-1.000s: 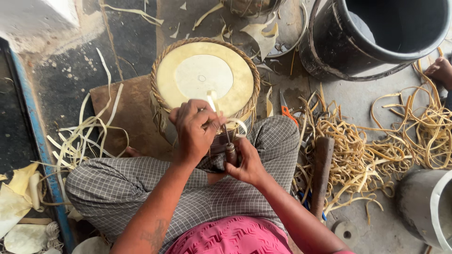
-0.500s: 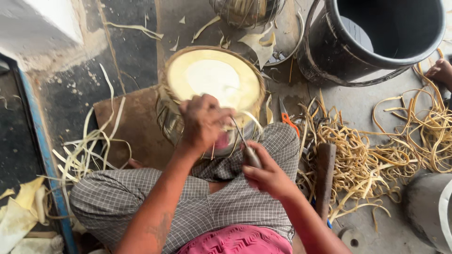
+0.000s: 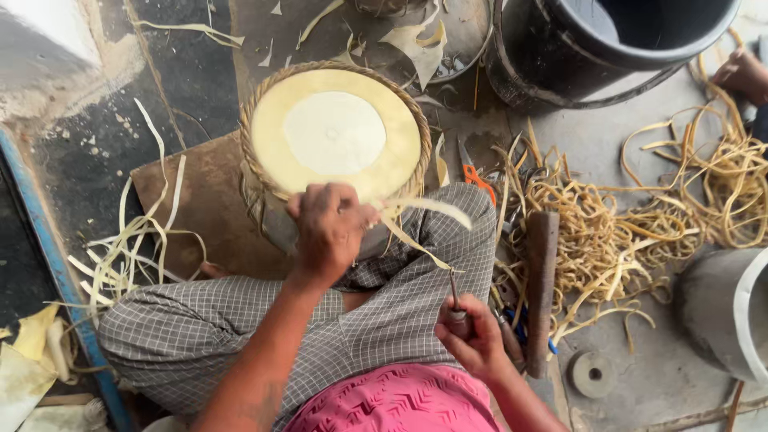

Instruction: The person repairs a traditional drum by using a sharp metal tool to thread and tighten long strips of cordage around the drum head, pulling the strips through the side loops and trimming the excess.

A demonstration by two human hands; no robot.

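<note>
A round woven basket with a pale yellow base and braided rim lies upside down against my crossed legs. My left hand grips its near rim, where a pale cane strip runs off to the right. That strip leads down to my right hand, which is closed around a small metal-tipped tool held above my right knee.
A big black tub stands at the back right, with tangled cane strips beside it. A wooden mallet and orange-handled scissors lie by my knee. Loose strips lie left. A grey bucket sits right.
My right hand has drawn back from the basket rim toward my lap with the tool, pulling the cane strip out. My left hand stays on the rim.
</note>
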